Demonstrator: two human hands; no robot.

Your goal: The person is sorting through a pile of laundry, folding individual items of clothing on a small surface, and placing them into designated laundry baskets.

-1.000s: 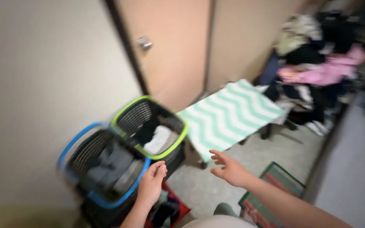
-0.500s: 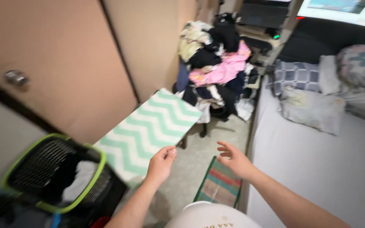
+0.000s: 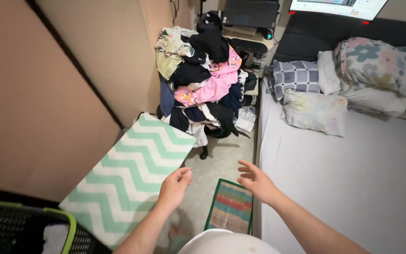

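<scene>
beige wall, grey bed (pillows heaped), speckled floor

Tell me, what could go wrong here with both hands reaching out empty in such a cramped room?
The heap of clothes on the chair is stacked high and looks unsteady; pulling one piece could bring the rest down. The floor strip between the zigzag board and the bed is narrow, and the small striped mat there might slip or catch a foot. The left hand hangs just past the board's edge and could knock it.

Green-and-white zigzag board, flat, tilted surface beside wall, striped floor mat just right of it
</scene>
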